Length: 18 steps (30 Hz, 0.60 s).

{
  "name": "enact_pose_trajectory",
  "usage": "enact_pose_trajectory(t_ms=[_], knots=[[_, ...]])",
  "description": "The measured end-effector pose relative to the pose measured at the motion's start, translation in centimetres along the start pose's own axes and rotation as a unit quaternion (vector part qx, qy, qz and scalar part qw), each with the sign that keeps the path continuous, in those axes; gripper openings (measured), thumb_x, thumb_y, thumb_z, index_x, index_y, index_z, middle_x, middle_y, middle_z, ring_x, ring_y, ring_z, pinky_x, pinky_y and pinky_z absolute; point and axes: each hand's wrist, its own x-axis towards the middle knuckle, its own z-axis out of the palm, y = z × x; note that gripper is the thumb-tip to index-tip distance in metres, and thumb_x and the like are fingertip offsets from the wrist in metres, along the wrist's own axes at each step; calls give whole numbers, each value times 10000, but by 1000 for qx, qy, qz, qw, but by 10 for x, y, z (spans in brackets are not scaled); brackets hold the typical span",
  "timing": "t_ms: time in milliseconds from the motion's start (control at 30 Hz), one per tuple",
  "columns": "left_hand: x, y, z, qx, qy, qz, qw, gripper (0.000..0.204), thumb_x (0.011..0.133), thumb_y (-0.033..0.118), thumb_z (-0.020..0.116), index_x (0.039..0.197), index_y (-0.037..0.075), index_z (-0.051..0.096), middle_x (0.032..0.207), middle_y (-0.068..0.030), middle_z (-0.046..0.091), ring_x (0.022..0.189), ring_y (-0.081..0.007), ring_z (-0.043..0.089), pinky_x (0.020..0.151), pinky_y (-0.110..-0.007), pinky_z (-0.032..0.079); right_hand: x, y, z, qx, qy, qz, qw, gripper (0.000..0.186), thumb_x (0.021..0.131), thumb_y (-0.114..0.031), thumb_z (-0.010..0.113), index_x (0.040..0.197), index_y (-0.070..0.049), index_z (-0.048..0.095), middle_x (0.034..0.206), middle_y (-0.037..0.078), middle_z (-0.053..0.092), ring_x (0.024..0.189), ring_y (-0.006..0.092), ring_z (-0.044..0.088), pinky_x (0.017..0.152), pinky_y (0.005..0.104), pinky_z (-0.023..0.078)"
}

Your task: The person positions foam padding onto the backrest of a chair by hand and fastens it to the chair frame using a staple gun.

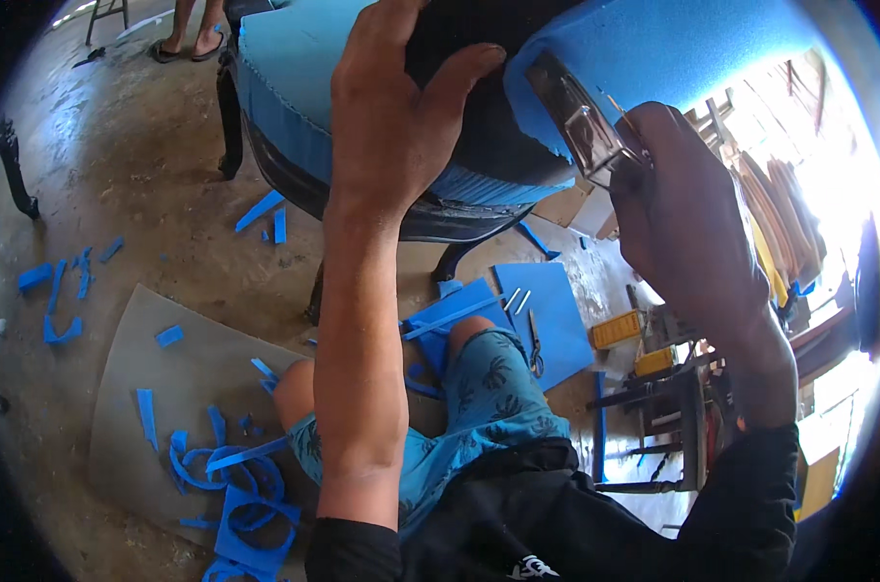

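Observation:
My right hand point(687, 209) grips a shiny metal staple gun point(586, 126), its nose up against blue foam point(668, 48) at the upper right. The foam pads a chair with a dark carved frame point(294, 184). Over black fabric point(469, 116) on the chair lies my left hand point(387, 126), thumb stretched out to the right and pointing toward the staple gun. The top edge of the picture cuts off its other fingertips. Lighter blue foam point(285, 68) covers the seat left of that hand, its cut edge ragged.
Blue foam offcuts point(251, 485) lie on a brown sheet point(159, 339) to my left. Near my knees, scissors point(535, 344) rest on a blue foam sheet point(556, 320). Yellow boxes point(617, 330) and a dark wooden chair frame point(687, 427) stand right. Another person's feet point(188, 44) show far left.

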Motion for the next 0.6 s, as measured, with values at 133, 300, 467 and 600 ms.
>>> enact_pose_trajectory(t_ms=[133, 300, 467, 600], knots=[[2, -2, 0, 2, -5, 25, 1000, 537, 817, 101, 773, 1302, -17, 575, 1241, -203, 636, 1151, -322, 618, 983, -375, 478, 4, -4, 2, -15, -1, 7, 1000, 295, 829, 36, 619, 1102, -13, 518, 980, 228, 594, 932, 450, 612, 785, 471, 484], [3, -10, -6, -13, -5, 49, 999, 551, 797, 97, 793, 1294, -16, 584, 1227, -202, 646, 1136, -312, 632, 966, -372, 493, 4, -13, 2, -38, -20, 41, 998, 304, 826, 22, 630, 1097, -22, 500, 999, 224, 597, 938, 457, 611, 782, 498, 478], [3, 1, -5, -17, 4, 74, 997, 572, 775, 106, 817, 1287, -14, 592, 1208, -200, 658, 1114, -295, 648, 953, -362, 508, 3, -13, 2, -53, -37, 34, 997, 297, 833, 16, 621, 1099, -18, 493, 1002, 222, 589, 947, 450, 609, 797, 499, 474], [1, -1, -5, 11, -1, 57, 998, 574, 768, 109, 823, 1281, -15, 597, 1200, -195, 665, 1097, -286, 657, 941, -357, 514, 3, -14, 5, -62, -49, 39, 996, 283, 843, 13, 610, 1098, -13, 491, 1001, 222, 578, 948, 448, 602, 805, 494, 467]])
